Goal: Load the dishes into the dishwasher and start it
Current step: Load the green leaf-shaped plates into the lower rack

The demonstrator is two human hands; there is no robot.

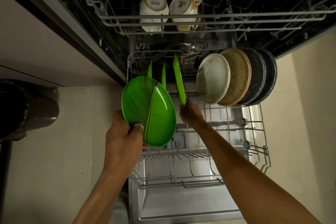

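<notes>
Beige floor tiles [54, 151], dishwasher door down, lower rack [200, 183] out. Left hand [121, 136] fingers clamp two stacked green plates [149, 111] above rack. Right hand [190, 114] fingers pinch edge-on green plate [179, 82] standing in tines.

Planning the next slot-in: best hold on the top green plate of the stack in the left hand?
Pinch the top green plate at its near right rim, coming from the right. The left hand already covers the lower left edge, and the plate tilts with its right rim free. The right hand is busy with the upright green plate.
</notes>
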